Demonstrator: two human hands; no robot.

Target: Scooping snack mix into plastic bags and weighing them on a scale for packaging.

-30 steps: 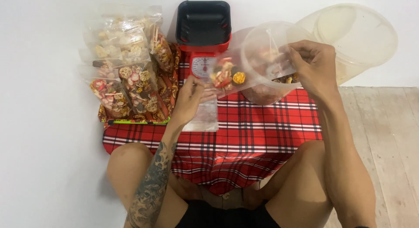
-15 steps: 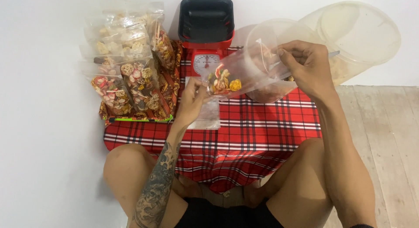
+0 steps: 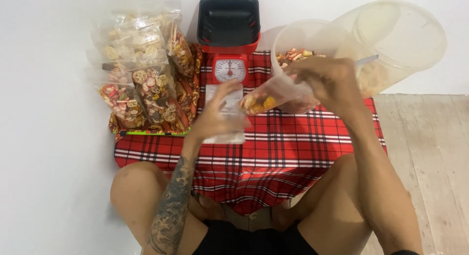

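Observation:
A clear plastic bag (image 3: 271, 95) with a few red and yellow snack pieces at its bottom hangs above the red plaid cloth (image 3: 283, 147). My right hand (image 3: 325, 81) grips the bag's top end, just in front of the big clear tub (image 3: 298, 45) of mixed snack pieces. My left hand (image 3: 215, 116) is blurred, close to the bag's lower end and over a stack of empty clear bags (image 3: 224, 113); whether it touches the bag I cannot tell.
A red kitchen scale (image 3: 229, 64) with a black tray (image 3: 228, 20) stands at the back. Several filled snack bags (image 3: 141, 89) lean on a tray at the left. A clear tub lid (image 3: 400, 35) rests against the wall at right. My bare knees frame the cloth.
The bag has dropped lower and swung toward me, its pieces gathered at the bottom. My right hand moved down and left in front of the tub; the left hand shifted down slightly.

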